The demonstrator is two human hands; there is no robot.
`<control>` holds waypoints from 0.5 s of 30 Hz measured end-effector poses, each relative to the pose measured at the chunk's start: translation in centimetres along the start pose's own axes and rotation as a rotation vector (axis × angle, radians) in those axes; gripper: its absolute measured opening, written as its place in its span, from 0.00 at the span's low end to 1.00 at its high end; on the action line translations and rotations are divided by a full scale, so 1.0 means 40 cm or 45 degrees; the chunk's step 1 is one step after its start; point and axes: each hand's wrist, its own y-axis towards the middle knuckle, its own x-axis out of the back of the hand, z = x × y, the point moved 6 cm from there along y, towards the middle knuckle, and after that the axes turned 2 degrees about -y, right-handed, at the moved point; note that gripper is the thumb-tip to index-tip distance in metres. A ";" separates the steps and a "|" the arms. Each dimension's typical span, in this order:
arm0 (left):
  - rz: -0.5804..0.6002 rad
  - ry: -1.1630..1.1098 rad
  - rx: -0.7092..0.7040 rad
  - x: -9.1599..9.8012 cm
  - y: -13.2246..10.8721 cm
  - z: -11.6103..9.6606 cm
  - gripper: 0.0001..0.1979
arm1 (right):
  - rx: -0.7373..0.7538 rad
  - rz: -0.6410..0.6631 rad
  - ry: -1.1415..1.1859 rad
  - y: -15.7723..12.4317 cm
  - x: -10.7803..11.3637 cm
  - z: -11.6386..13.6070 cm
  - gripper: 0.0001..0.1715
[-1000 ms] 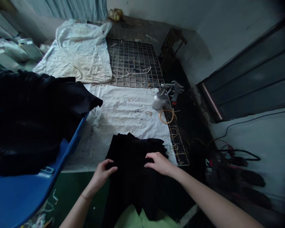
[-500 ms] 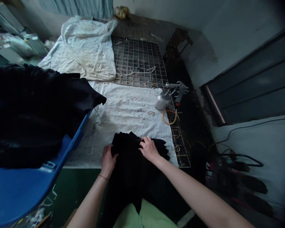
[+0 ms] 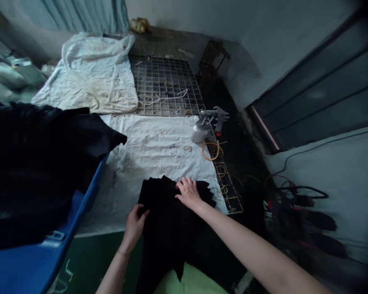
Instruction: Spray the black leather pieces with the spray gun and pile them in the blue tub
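A stack of thin black sheets [image 3: 164,204], which look like fabric or leather with jagged, fanned edges, lies at the near edge of a white cloth and hangs down over my lap. My left hand [image 3: 134,224] grips its left edge between thumb and fingers; the fingertips partly disappear behind the dark material. Across the top of the stack rests my right hand [image 3: 188,192], fingers spread a little and pressing on the upper layer. A larger heap of black sheets [image 3: 39,159] fills a blue plastic tub [image 3: 88,204] on the left.
Under the stack, the white cloth [image 3: 150,151] covers a wire grid [image 3: 162,77]. A spray gun with a metal cup [image 3: 200,131] stands at the grid's right edge beside an orange hose loop [image 3: 210,151]. A crumpled white sack [image 3: 93,77] lies at the back left.
The view has shifted, so the bench sits a little lower and further left. My left hand has slid down the stack's left edge; my right hand remains on top, its fingers slightly shifted.
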 end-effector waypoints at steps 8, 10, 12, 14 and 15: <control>0.210 0.063 -0.778 0.028 -0.046 -0.193 0.16 | -0.045 0.039 0.175 -0.007 0.023 -0.018 0.15; 0.239 0.075 -0.887 0.040 -0.033 -0.246 0.18 | -0.030 0.014 0.305 -0.021 0.037 -0.035 0.13; 0.291 0.042 -0.897 0.043 0.004 -0.287 0.16 | -0.030 0.008 0.485 -0.043 0.052 -0.064 0.13; 0.318 0.009 -0.795 0.034 0.070 -0.317 0.10 | -0.033 0.006 0.671 -0.063 0.076 -0.106 0.13; 0.314 0.000 -0.718 0.024 0.112 -0.328 0.06 | -0.038 0.017 0.760 -0.069 0.091 -0.132 0.11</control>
